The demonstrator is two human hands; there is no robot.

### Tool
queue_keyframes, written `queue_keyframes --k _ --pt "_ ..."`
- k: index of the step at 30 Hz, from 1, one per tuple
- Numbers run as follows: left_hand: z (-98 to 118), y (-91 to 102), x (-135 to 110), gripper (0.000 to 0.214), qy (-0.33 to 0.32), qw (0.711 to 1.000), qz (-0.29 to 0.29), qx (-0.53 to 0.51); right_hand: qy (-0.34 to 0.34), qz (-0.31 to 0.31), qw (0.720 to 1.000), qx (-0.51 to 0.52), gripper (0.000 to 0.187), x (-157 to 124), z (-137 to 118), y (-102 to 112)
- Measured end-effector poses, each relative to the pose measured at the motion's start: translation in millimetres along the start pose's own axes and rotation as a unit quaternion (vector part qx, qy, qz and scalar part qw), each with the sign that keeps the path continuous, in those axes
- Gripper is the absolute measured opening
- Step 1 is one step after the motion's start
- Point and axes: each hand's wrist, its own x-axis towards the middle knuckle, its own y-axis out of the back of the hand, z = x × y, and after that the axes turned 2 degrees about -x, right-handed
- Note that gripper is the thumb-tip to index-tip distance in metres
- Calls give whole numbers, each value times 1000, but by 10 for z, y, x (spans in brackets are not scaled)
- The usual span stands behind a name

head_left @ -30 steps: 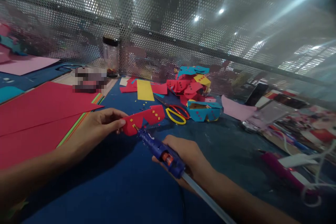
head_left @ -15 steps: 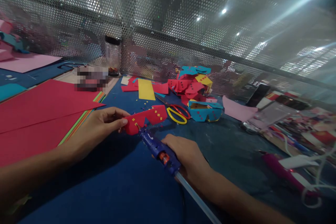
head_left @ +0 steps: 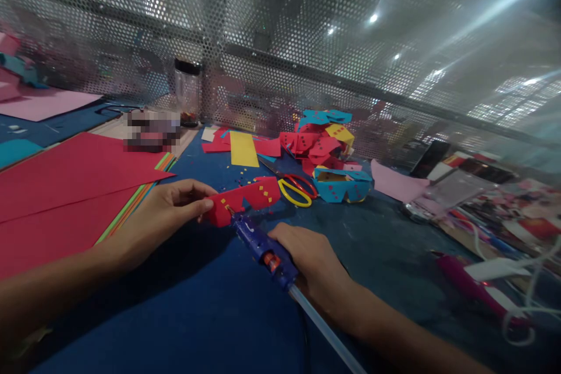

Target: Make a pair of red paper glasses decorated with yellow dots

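My left hand (head_left: pixel 186 204) pinches the left end of a red paper mask (head_left: pixel 245 190) between thumb and fingers, holding it over the blue table. Small yellow paper squares dot both sides of the mask, and a notch is cut in its lower edge. Wrapped around a blue hot glue gun (head_left: pixel 256 239) is my right hand (head_left: pixel 313 254). Its nozzle points up and left at the mask's left part, at or very near the surface; exact contact is hard to make out. A long clear glue stick (head_left: pixel 326 330) sticks out of the gun's back.
Scissors (head_left: pixel 298 191) with red and yellow handles lie behind the mask, beside a blue paper mask (head_left: pixel 342 187). A pile of paper masks (head_left: pixel 318 143) and a yellow strip (head_left: pixel 244 149) lie farther back. Red sheets (head_left: pixel 83 187) are left; a magenta glue gun (head_left: pixel 475 283) is right.
The glue gun and my right hand have shifted very slightly left. The mask is almost still in my left hand.
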Motion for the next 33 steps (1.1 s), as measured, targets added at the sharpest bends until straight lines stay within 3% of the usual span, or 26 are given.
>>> queue_keyframes --k 24,33 --pt "18 7 -16 27 3 1000 -5 5 -16 -4 1000 12 5 -6 -12 -1" --pt "-34 38 6 25 0 1000 2 0 -26 38 999 -14 9 -124 125 -147"
